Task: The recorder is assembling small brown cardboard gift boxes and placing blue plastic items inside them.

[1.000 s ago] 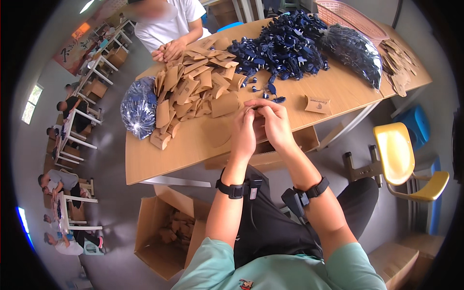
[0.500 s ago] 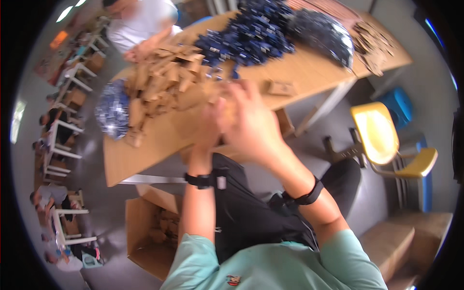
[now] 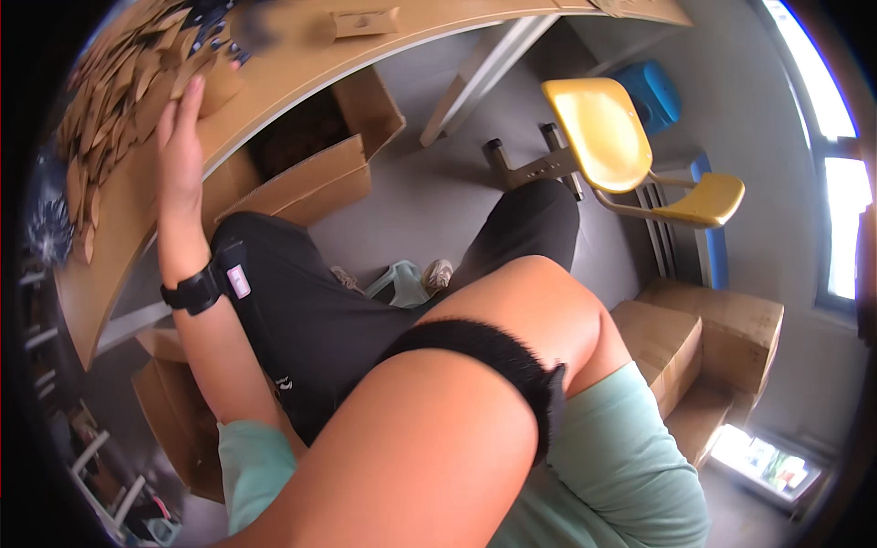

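Observation:
My left hand is raised at the front edge of the table, beside a heap of flat brown cardboard pieces. A small brown cardboard box, blurred, shows between its upright finger and a fingertip on the far side; the hand seems to grip it. My right forearm crosses close in front of me toward the lower left, a black band around it. The right hand itself lies outside the picture. Another small brown cardboard box rests on the table, apart from both hands.
Under the table stands an open carton; another carton is at the lower left. A yellow chair and a blue stool are to the right. Closed cartons are stacked by the wall. A shiny plastic bag lies at the far left.
My hands, together over the table before, have parted. The right arm has swung back toward me and its hand has left the picture. The view has turned to the right and down.

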